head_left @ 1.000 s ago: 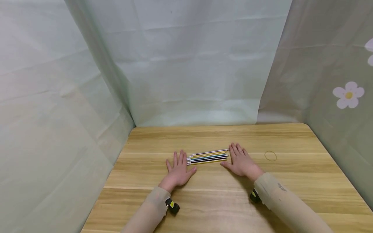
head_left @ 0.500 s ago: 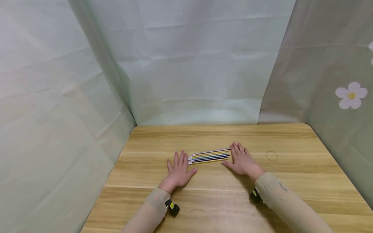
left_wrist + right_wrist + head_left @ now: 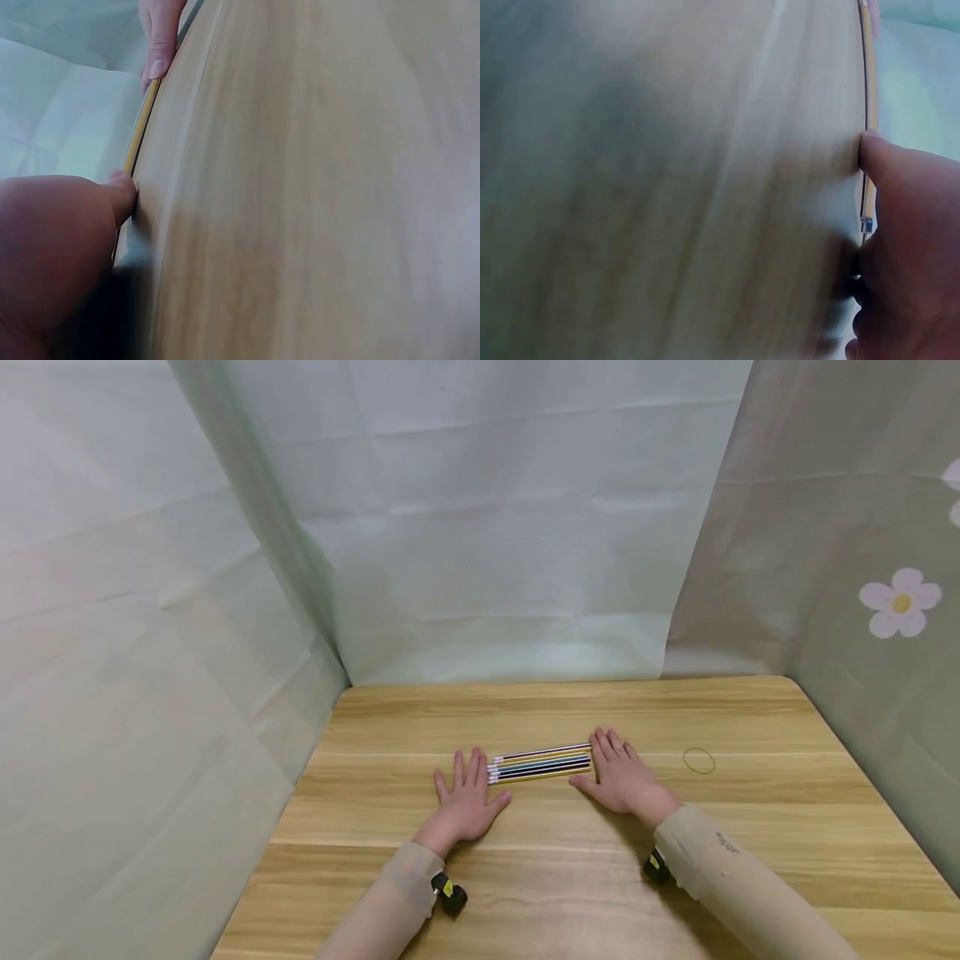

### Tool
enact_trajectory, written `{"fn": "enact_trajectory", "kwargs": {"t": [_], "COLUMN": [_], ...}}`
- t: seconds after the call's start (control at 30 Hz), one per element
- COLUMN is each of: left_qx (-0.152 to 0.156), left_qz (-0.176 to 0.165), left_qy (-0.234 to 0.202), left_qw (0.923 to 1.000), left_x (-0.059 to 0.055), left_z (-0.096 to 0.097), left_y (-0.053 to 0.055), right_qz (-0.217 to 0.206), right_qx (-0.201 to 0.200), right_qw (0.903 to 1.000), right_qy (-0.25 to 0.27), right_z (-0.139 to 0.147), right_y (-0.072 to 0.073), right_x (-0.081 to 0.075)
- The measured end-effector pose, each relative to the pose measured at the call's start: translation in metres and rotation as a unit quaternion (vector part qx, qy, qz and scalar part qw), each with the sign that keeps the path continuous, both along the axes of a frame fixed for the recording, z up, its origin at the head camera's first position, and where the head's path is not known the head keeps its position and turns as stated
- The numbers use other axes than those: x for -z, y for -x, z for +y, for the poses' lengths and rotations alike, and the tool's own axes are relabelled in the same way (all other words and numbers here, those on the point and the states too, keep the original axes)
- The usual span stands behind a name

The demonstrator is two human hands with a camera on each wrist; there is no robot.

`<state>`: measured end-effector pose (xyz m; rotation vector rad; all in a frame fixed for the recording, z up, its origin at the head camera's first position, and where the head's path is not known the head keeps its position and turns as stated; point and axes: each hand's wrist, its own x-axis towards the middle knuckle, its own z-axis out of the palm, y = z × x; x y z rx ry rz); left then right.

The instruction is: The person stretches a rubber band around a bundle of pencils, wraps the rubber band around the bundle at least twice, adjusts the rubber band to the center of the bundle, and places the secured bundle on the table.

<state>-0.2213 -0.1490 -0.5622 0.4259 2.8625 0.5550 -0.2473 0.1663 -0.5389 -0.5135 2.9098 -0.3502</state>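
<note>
Several pencils (image 3: pixel 540 765), yellow, dark and blue, lie side by side in a flat row on the wooden table, white eraser ends to the left. My left hand (image 3: pixel 467 803) rests on the table with fingers spread, its forefinger right at the eraser ends. Against the opposite ends, my right hand (image 3: pixel 624 779) lies with fingers straight and thumb apart. The wrist views look low along the tabletop, where a yellow pencil (image 3: pixel 141 127) runs between the two hands.
A thin yellow rubber band (image 3: pixel 699 761) lies on the table (image 3: pixel 555 868) to the right of my right hand. Pale cloth (image 3: pixel 480 568) hangs behind and at both sides, with white flowers (image 3: pixel 901 602) printed on the right side.
My left hand has shifted slightly right, pushing the pencils' eraser ends. Their right ends, uneven before, now line up more closely by my right hand, which stays almost still.
</note>
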Motion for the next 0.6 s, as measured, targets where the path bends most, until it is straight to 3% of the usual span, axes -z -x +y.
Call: {"fn": "enact_trajectory", "kwargs": {"t": [0.27,0.6], "left_qx": [-0.007,0.007], "left_qz": [-0.005,0.001], "left_qy": [0.009,0.012], "left_qw": [0.9999,0.9999], "left_x": [0.004,-0.012], "left_z": [0.003,0.005], "left_y": [0.004,-0.007], "right_qz": [-0.003,-0.021], "right_qx": [0.003,0.011], "right_qw": [1.0000,0.9995], "right_qy": [0.009,0.020], "right_z": [-0.002,0.000], "right_y": [-0.004,-0.001], "right_x": [0.001,-0.004]}}
